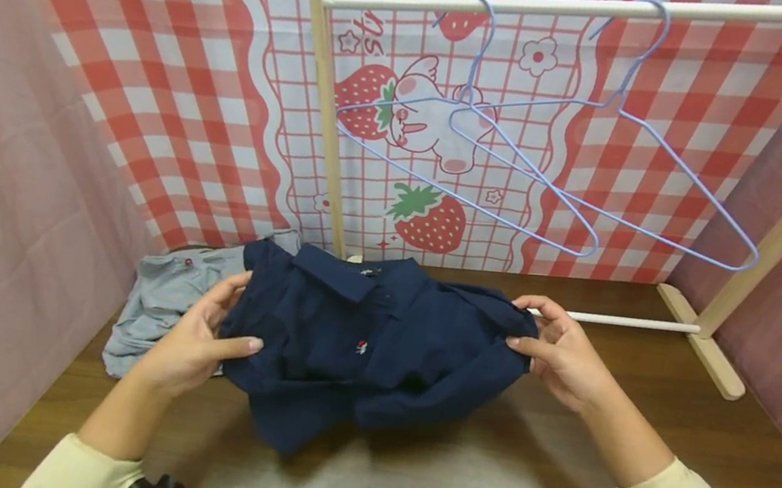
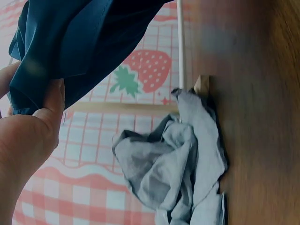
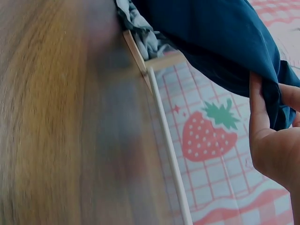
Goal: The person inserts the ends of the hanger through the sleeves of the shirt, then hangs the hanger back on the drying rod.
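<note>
A navy collared shirt (image 1: 339, 337) with a small red-and-white emblem on its front is stretched between both hands, above the table. My left hand (image 1: 190, 340) pinches its left side, thumb in front and fingers behind. At the opposite side my right hand (image 1: 563, 358) grips the cloth between thumb and fingers. In the left wrist view the navy fabric (image 2: 70, 42) bunches at the thumb. The right wrist view shows the other end of the fabric (image 3: 220, 42) folded into the fingers. The shirt's lower part hangs loosely, its collar towards the back.
A crumpled grey garment (image 1: 162, 303) lies at the back left, partly behind the navy shirt. Two blue wire hangers (image 1: 516, 220) hang from the white rail (image 1: 563, 8) of a wooden rack. The rack's foot (image 1: 702, 345) stands on the brown table (image 1: 637, 424) at the right.
</note>
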Tool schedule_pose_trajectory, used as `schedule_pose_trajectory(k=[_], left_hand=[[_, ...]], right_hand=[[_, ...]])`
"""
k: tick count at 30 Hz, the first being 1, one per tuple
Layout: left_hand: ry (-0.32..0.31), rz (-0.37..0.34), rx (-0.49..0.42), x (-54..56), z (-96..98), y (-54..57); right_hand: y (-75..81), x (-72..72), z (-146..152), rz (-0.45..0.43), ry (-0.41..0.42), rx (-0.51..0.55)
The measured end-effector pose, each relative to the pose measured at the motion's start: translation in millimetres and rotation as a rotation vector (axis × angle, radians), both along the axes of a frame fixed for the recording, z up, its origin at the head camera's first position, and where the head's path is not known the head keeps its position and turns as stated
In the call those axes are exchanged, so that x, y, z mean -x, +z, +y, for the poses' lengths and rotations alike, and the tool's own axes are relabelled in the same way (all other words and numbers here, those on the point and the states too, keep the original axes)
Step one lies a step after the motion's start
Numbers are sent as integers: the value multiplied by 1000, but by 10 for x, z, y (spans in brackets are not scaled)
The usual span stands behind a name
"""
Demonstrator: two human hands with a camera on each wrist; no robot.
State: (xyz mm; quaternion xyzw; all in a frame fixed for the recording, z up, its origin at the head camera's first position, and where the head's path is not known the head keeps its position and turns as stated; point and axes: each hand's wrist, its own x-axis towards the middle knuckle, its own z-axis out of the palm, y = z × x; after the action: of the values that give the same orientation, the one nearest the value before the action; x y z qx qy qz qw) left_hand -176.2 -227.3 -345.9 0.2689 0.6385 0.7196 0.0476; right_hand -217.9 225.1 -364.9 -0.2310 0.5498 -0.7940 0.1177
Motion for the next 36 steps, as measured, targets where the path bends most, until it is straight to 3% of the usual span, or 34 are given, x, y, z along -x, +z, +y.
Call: schedule_pose_trajectory(k=[4, 12, 20, 24, 31, 36], left_hand=[[2, -29, -1, 22, 107, -3], [100, -115, 118, 81, 274, -23], [98, -154, 99, 183, 465, -110], [88, -163, 93, 245, 561, -191], [76, -183, 90, 334, 701, -341], [72, -204, 124, 408, 747, -444]], right_hand=[[1, -16, 134, 31, 26, 12], [-23, -49, 331, 70, 57, 68], [-58, -89, 519, 109, 93, 115], [-77, -123, 617, 113, 77, 72], [-172, -157, 757, 140, -26, -98], [-285, -132, 807, 106, 29, -99]])
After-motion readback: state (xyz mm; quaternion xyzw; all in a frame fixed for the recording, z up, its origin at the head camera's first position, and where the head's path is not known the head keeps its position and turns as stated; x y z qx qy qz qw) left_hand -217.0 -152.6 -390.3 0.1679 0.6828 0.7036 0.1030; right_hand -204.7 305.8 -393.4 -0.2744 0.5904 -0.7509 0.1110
